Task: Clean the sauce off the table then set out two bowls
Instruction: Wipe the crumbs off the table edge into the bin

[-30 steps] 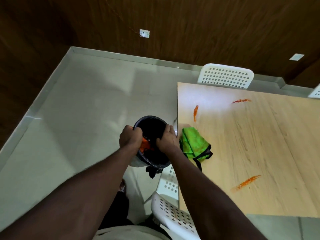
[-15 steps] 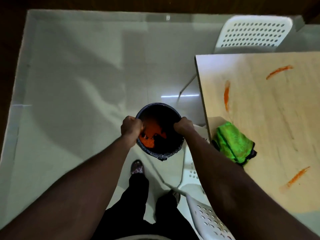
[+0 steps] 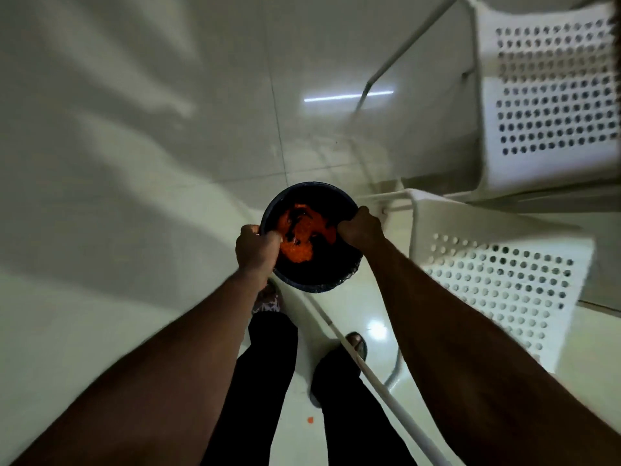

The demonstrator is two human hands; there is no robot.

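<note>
I look straight down at a small black bin [image 3: 322,269] lined with a dark bag, held low over the floor in front of my legs. Orange sauce-stained waste [image 3: 297,230] lies inside it. My left hand [image 3: 257,252] grips the bin's left rim with curled fingers. My right hand [image 3: 361,228] grips the right rim the same way. The table, the sauce streaks and the green cloth are out of view, and no bowls are visible.
Two white perforated plastic chairs stand on the right, one near [image 3: 497,280] and one farther back [image 3: 551,95]. A white chair leg [image 3: 379,381] runs diagonally past my feet. A small orange speck [image 3: 310,420] lies on the pale tiled floor [image 3: 117,163].
The bin has gone down toward the floor with both hands still on its rim. My view has tilted downward, so the table, sauce streaks and green cloth have left the frame.
</note>
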